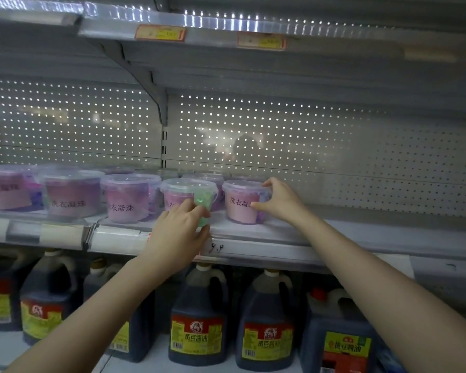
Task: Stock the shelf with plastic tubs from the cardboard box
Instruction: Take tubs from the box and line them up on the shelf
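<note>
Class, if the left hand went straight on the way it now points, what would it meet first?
The left hand grips the green tub; beyond it, probably a back-row tub, though depth is unclear.

At centre, clear tubs show pink-and-purple contents; one tub shows green too. Behind, a grey back panel carries a dot pattern. Lower frame, dark jugs wear red-and-yellow labels.

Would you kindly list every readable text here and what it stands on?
"洗衣凝珠": pink label of clear lidded plastic tub, second from left.
"洗衣凝": pink-labelled tub gripped by right hand; thumb hides the rest.
"黄豆酱油": yellow label on dark soy sauce jug.
"9.9", handwritten: white shelf-edge strip.
Orange price tags: blurred.
</note>
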Available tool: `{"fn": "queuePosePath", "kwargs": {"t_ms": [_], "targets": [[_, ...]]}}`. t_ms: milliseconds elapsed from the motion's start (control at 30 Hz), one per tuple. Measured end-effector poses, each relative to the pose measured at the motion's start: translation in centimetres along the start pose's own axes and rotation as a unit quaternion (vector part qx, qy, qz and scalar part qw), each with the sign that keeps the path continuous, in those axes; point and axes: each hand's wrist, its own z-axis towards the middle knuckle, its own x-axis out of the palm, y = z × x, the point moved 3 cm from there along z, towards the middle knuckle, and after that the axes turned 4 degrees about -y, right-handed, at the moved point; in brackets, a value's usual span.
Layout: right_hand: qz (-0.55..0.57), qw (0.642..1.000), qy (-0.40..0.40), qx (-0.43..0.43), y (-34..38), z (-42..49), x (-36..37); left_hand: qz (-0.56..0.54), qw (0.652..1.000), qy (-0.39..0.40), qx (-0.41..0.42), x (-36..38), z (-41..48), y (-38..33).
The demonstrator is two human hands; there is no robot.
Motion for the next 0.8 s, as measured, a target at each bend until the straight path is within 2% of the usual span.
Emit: {"fn": "queuePosePath", "kwargs": {"t_ms": [167, 467, 700, 800], "targets": [[-0.028, 0.999, 0.004, 0.025, -0.2, 2.2, 1.0, 0.023, 1.000, -0.005, 0.019, -0.2, -0.2, 1.4], [-0.059, 0.996, 0.020, 0.060, -0.2, 3.5, 1.8, -0.006, 1.000, 0.012, 0.023, -1.3, -0.6, 3.5], [-0.030, 0.997, -0.028, 0.068, 0.5, -2.3, -0.8, -0.066, 0.995, 0.042, 0.066, -1.5, -1.3, 1.7], [-0.099, 0.991, -0.069, 0.064, 0.2, -6.0, -2.9, -0.106, 0.988, 0.043, 0.102, -1.0, -1.5, -0.6]]}}
